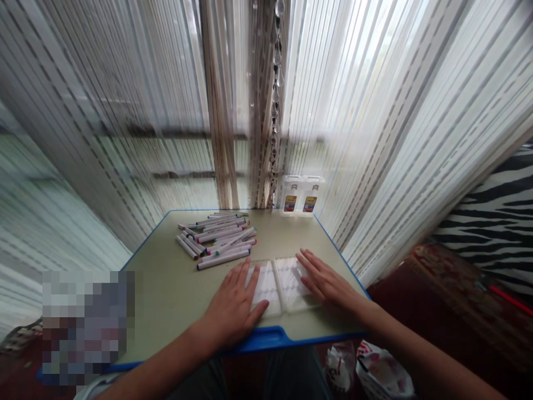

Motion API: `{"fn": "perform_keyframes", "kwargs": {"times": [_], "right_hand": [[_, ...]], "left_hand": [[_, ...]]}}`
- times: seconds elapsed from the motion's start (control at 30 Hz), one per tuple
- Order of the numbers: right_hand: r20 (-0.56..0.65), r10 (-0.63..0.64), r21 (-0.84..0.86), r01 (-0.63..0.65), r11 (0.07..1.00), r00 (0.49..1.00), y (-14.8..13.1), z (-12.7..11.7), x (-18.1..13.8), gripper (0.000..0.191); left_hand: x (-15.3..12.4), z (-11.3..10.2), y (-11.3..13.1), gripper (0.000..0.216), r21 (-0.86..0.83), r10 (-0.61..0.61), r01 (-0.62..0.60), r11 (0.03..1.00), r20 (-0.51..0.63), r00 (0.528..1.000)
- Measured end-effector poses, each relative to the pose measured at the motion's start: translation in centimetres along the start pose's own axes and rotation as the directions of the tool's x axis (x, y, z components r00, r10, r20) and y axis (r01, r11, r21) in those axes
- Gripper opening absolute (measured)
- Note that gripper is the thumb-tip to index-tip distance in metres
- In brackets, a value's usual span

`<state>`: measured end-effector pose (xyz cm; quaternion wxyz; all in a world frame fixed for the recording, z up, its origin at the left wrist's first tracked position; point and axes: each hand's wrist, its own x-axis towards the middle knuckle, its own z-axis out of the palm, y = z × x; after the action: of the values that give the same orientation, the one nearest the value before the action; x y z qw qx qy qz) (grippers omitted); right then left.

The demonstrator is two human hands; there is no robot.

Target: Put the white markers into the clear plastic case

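An opened clear plastic case [278,284] with many small cells lies flat near the front of the small table [175,289]. My left hand [233,304] rests flat on the case's left half, fingers stretched out. My right hand [322,279] lies flat on its right half, fingers spread. A pile of several white marker pens [219,238] with coloured caps sits behind and to the left of my left hand.
Two clear upright boxes [300,195] with coloured labels stand at the table's far edge. Striped sheer curtains [375,139] hang close behind. The table has a blue rim [266,336]. A zebra-print cushion [499,205] is at the right; a plastic bag [375,369] lies below.
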<state>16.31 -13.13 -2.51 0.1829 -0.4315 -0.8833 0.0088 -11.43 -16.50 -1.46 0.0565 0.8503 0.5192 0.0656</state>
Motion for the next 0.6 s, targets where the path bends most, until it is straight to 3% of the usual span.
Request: {"fn": "perform_keyframes", "kwargs": {"times": [0.17, 0.37, 0.6], "right_hand": [[0.072, 0.026, 0.049, -0.03, 0.998, 0.997, 0.2, 0.6, -0.1, 0.061], [0.149, 0.092, 0.01, -0.095, 0.995, 0.985, -0.1, 0.6, -0.2, 0.067], [0.115, 0.132, 0.123, -0.146, 0.982, 0.985, 0.1, 0.5, -0.3, 0.068]], "left_hand": [[-0.1, -0.6, -0.7, 0.081, -0.03, -0.02, 0.02, 0.999, -0.01, 1.0], [0.0, 0.3, -1.3, 0.085, -0.034, -0.001, 0.0, 0.999, -0.038, 0.999], [0.0, 0.3, -1.3, 0.08, -0.07, 0.016, -0.023, 0.997, -0.099, 0.995]]}}
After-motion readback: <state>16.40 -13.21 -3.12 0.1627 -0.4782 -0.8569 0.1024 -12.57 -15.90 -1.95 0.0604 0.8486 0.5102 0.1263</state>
